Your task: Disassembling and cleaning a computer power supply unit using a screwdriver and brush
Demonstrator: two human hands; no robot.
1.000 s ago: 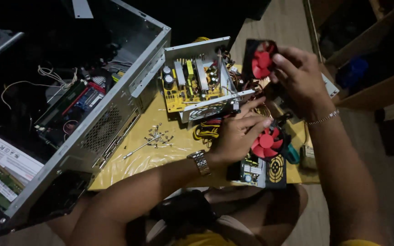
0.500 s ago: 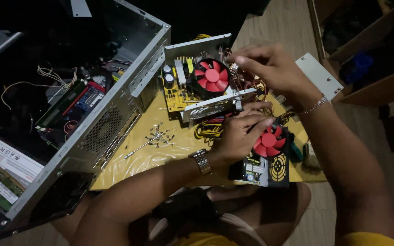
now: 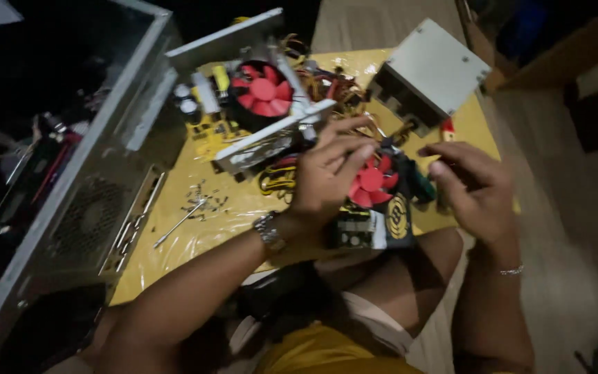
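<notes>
Head view: power-supply teardown on the yellow worktop (image 3: 174,256), part-way by my reading.
One supply (image 3: 243,111) lies opened, lid off, its circuit board and red fan (image 3: 264,90) bared; loose screws (image 3: 202,202) and a screwdriver (image 3: 178,225) lie beside it. Left hand (image 3: 327,173), fingers spread, rests on the second unit's red fan (image 3: 370,181); that unit (image 3: 375,221) sits just in front of the person, casing on, bearing a round gold label and a pale sticker on its near face. Right hand (image 3: 472,187) hovers curled beside it; contents indeterminate. Grey cover (image 3: 430,69) lies at the far edge.
</notes>
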